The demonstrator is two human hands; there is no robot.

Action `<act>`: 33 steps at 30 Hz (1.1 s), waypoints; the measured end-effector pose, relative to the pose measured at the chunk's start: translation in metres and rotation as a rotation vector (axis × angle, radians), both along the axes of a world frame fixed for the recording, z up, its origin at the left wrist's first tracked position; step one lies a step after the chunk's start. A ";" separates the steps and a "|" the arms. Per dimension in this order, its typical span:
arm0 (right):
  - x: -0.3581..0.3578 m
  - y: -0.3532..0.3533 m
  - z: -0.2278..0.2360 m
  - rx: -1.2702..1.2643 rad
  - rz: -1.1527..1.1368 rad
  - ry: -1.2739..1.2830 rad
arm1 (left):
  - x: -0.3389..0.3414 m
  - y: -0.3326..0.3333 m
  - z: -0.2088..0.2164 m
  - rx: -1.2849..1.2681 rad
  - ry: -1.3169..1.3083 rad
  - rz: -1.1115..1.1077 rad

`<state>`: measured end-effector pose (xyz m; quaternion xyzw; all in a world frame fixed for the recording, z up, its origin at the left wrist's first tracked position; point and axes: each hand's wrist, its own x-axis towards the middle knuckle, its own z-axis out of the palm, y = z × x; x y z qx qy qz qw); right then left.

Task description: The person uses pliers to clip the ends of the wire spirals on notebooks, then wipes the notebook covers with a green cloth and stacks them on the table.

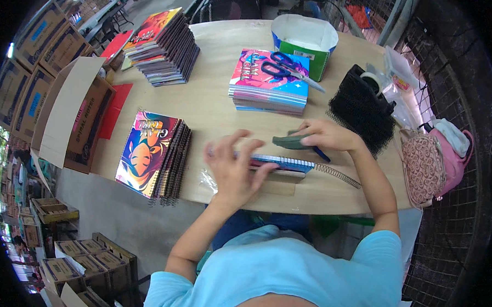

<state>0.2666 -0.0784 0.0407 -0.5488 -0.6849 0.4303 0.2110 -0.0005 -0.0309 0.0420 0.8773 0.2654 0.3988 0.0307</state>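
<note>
Because the left grip is smeared by blur, its exact contact with the notebook below it is hard to make out; its fingers are spread wide, thumb toward the near edge, and they cover the notebook's left end. The right grip is closed around a dark green object, whose far portion shows while the rest is lost behind fingers — what kind of thing it is, I cannot tell. A short dark blue piece pokes out beneath the right grip, and whether it joins the green object is unclear. The notebook lies on the tabletop between the two grips and a little nearer the body, and from its right end a wire coil trails out below the right grip. Left of the left grip sits a stack of spiral notebooks, only its top cover fully visible. Beyond both grips, scissors lie across another notebook stack, hiding part of its cover — and right of the right grip, black coils merge into one dark mass.
</note>
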 end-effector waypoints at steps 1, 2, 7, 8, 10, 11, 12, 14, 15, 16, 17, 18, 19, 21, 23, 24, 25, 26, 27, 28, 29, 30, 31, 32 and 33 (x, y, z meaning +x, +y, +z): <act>0.005 -0.005 -0.008 0.018 0.019 0.366 | -0.006 0.006 -0.008 -0.095 -0.067 0.028; 0.012 -0.002 -0.011 0.039 0.110 0.331 | -0.010 0.014 -0.014 -0.180 -0.143 0.051; 0.013 0.006 -0.015 0.048 0.058 0.489 | -0.010 0.029 -0.037 -0.407 -0.297 -0.077; 0.014 0.008 -0.014 0.055 0.077 0.335 | -0.007 0.029 -0.036 -0.417 -0.299 -0.092; 0.009 0.008 -0.007 0.059 0.114 0.040 | -0.003 0.028 -0.037 -0.430 -0.278 -0.122; 0.006 0.011 -0.010 0.069 -0.002 -0.233 | -0.001 0.030 -0.041 -0.411 -0.270 -0.126; 0.010 0.009 -0.013 0.005 0.033 0.146 | 0.003 0.032 -0.040 -0.388 -0.268 -0.139; 0.019 0.004 -0.019 -0.122 0.104 0.904 | 0.005 0.030 -0.035 -0.410 -0.290 -0.152; 0.014 0.013 -0.008 0.033 0.198 0.364 | 0.004 0.029 -0.034 -0.417 -0.291 -0.159; 0.014 0.016 -0.012 0.040 0.146 0.249 | 0.003 0.028 -0.034 -0.425 -0.292 -0.167; 0.014 0.018 -0.018 0.046 0.093 0.134 | 0.003 0.027 -0.036 -0.445 -0.290 -0.170; 0.013 0.023 -0.016 0.058 0.046 0.009 | 0.003 0.028 -0.037 -0.458 -0.297 -0.172; 0.009 0.012 -0.015 -0.152 -0.013 0.752 | 0.004 0.029 -0.037 -0.472 -0.304 -0.174; 0.001 0.019 -0.005 -0.024 0.070 0.152 | 0.003 0.029 -0.032 -0.504 -0.313 -0.181; -0.020 0.027 0.010 0.028 0.051 -0.403 | 0.000 0.027 -0.034 -0.496 -0.306 -0.180; -0.016 0.025 0.003 -0.048 0.055 0.077 | 0.000 0.030 -0.037 -0.463 -0.308 -0.193; -0.006 0.020 -0.011 -0.123 0.056 0.554 | 0.002 0.033 -0.038 -0.431 -0.314 -0.208; 0.002 0.019 -0.024 -0.196 0.057 1.032 | 0.003 0.036 -0.036 -0.429 -0.317 -0.223; -0.002 0.031 -0.024 0.089 0.113 0.483 | 0.001 0.036 -0.036 -0.433 -0.311 -0.228; -0.013 0.033 -0.012 0.061 0.088 0.022 | 0.000 0.035 -0.037 -0.437 -0.305 -0.233; -0.011 0.036 -0.017 0.062 0.068 -0.014 | -0.001 0.035 -0.040 -0.448 -0.305 -0.236; -0.009 0.042 -0.018 0.071 0.048 -0.058 | -0.001 0.037 -0.042 -0.450 -0.311 -0.242; -0.008 0.043 -0.018 0.058 0.076 0.154 | -0.001 0.039 -0.042 -0.453 -0.317 -0.248; -0.009 0.043 -0.018 0.043 0.104 0.365 | -0.002 0.041 -0.040 -0.438 -0.309 -0.254; -0.011 0.041 -0.020 0.018 0.132 0.583 | -0.003 0.040 -0.037 -0.432 -0.298 -0.255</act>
